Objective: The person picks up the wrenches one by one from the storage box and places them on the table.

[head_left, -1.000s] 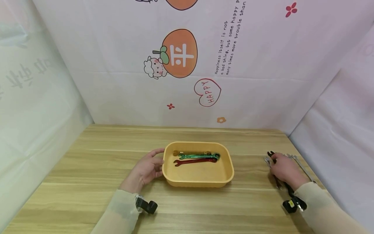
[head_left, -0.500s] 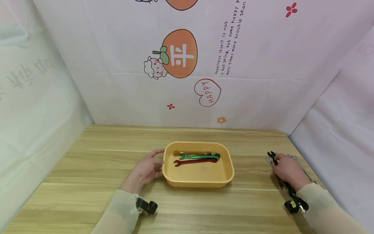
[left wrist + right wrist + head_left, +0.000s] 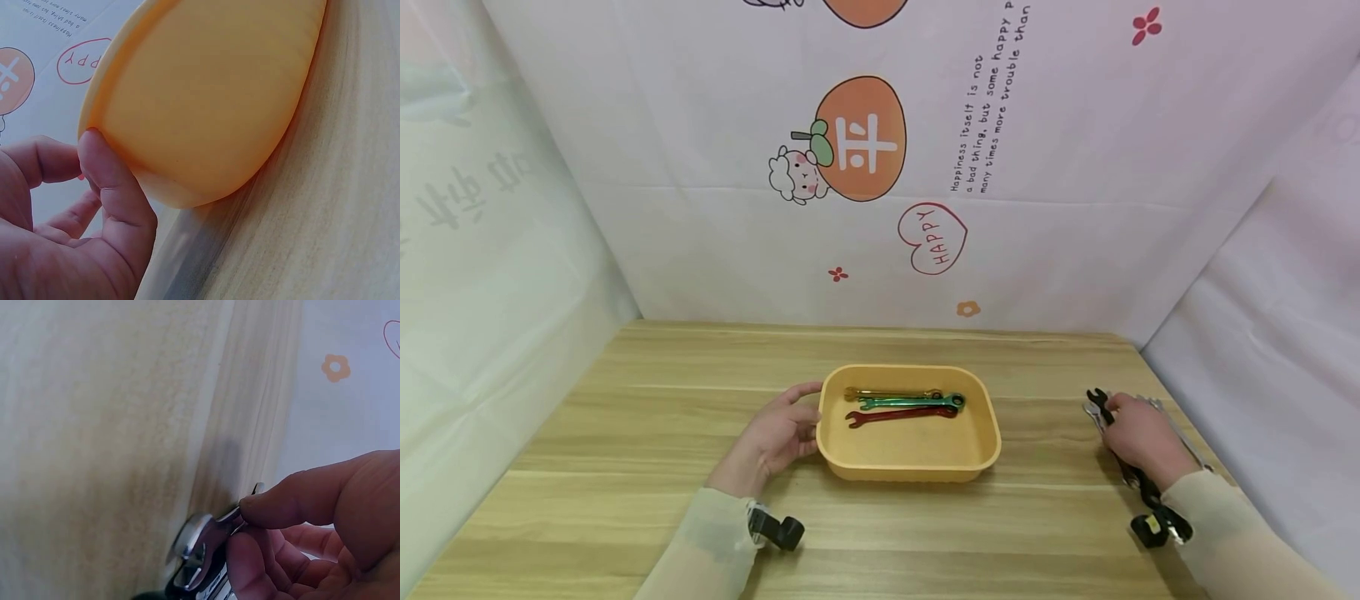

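Note:
A yellow plastic bin [image 3: 910, 473] stands mid-table. Inside lie a gold wrench [image 3: 891, 393], a green wrench [image 3: 913, 402] and a red wrench [image 3: 902, 415]. My left hand [image 3: 781, 429] is at the bin's left end; the left wrist view shows the thumb [image 3: 106, 165] and forefinger pinching at the bin's rim [image 3: 87, 112]. Over at the table's right side, my right hand [image 3: 1138, 437] pinches a black wrench [image 3: 1099, 398] between thumb [image 3: 275, 503] and forefinger. A silver wrench [image 3: 1092, 411] lies against it, and the palm hides much of both.
More silver wrenches [image 3: 1187, 442] lie to the right of my right hand, near the table's right edge. Printed white cloth [image 3: 1037, 267] hangs behind the wooden table [image 3: 625, 467] and along both sides.
My right hand has shifted slightly right, its fingers closing in on the black wrench, whose end shows more clearly. My left hand and the bin have stayed put.

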{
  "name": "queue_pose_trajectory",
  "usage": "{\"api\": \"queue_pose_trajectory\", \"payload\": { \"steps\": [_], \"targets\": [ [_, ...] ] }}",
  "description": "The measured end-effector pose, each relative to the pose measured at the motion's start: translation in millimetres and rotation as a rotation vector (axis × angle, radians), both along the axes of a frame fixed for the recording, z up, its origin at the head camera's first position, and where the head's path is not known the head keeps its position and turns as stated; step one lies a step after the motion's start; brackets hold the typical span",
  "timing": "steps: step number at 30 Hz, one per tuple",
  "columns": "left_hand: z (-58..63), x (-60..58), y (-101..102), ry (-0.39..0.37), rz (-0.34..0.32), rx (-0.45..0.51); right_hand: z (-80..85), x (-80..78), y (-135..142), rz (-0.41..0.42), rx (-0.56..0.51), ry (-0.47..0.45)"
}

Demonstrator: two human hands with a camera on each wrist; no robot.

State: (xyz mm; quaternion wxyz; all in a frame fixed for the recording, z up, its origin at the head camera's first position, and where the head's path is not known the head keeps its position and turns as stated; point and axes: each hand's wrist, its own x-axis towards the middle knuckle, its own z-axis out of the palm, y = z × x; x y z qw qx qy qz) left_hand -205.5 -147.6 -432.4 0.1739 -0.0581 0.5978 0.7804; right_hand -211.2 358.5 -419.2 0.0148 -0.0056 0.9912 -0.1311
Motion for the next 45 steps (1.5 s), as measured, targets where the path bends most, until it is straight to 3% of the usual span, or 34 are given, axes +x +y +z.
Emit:
{"api": "queue_pose_trajectory", "payload": {
  "steps": [5, 8, 11, 14, 19, 21, 23, 26, 35, 41, 45],
  "targets": [
    [-0.2, -0.4, 0, -0.001, -0.003, 0.004, 0.2, -0.5, 1, -0.015, -0.021, -0.002],
    [-0.5, -1.0, 0, 0.001, -0.006, 0.009, 0.0, -1.8, 3, -0.068, -0.189, -0.070],
    [-0.2, -1.3, 0, 0.003, -0.011, 0.010, 1.1, -3.4, 6, -0.127, -0.519, -0.152],
    [0.2, -1.4, 1, 0.005, -0.016, 0.009, 3.9, -6.2, 12, -0.128, -0.943, -0.227],
    [-0.1, -2.1, 1, 0.010, -0.020, 0.009, 9.2, -14.6, 22, -0.003, -1.702, -0.459],
    [-0.4, -2.6, 1, 0.010, -0.020, 0.010, 11.9, -18.2, 22, 0.058, -1.918, -0.560],
    [-0.6, -2.9, 1, 0.010, -0.019, 0.010, 15.5, -21.6, 19, 0.104, -2.049, -0.625],
    [-0.6, -2.8, 0, 0.012, -0.020, 0.007, 22.6, -26.7, 9, 0.164, -2.104, -0.657],
    [0.9, -2.1, -1, 0.005, -0.029, 0.003, 53.0, -44.1, -38, 0.318, -1.973, -0.711],
    [0.5, -1.6, 0, 0.002, -0.024, 0.008, 77.3, -52.5, -83, 0.302, -1.738, -0.693],
    [-0.5, -0.9, -1, 0.008, -0.021, 0.009, 85.4, -57.1, -110, 0.387, -1.583, -0.711]
  ]
}}
